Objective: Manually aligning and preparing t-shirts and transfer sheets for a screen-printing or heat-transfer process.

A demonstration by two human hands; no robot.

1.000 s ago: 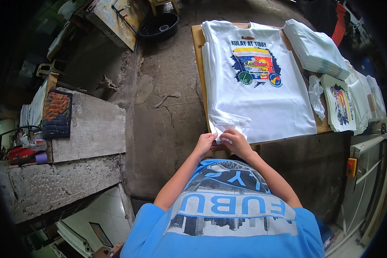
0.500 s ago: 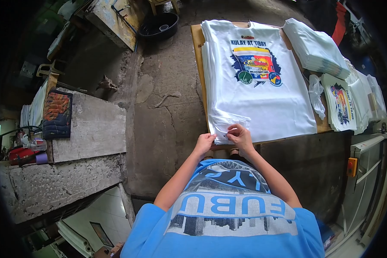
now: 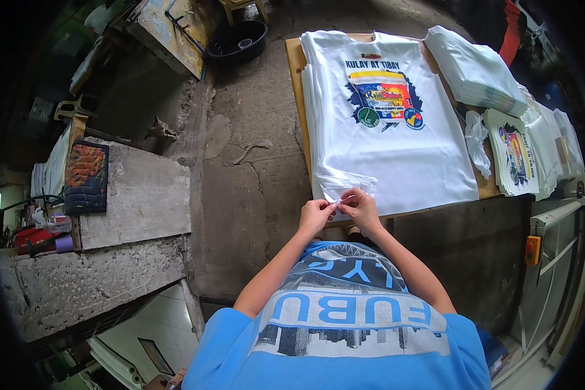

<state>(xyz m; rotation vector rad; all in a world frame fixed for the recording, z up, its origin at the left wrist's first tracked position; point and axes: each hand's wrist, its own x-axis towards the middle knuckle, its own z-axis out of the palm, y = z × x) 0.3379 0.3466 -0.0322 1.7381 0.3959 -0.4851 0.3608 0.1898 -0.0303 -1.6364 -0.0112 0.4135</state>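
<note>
A white T-shirt [image 3: 416, 156] with a colourful print lies flat on top of a stack of shirts, its hem toward me. Over its near left corner is a small pile of thin, glossy, whitish plastic sheets [image 3: 361, 182], perhaps bags. My left hand [image 3: 315, 216] pinches the near edge of this plastic between thumb and fingers. Close beside it, my right hand [image 3: 360, 209] is also closed in a pinch on the same edge, the fingertips of both hands almost meeting. The fingers partly hide the pinched bit.
The shirts rest on a brown board [image 3: 297, 71]. To their right are a folded white pile [image 3: 478, 71], a crumpled plastic bag [image 3: 477, 146] and more printed shirts [image 3: 515, 153]. A concrete block [image 3: 136, 188] stands at left; a black basin [image 3: 237, 42] sits beyond.
My left hand has moved right and slightly inward, bringing its fingertips up to those of the right hand. The right hand has shifted slightly left.
</note>
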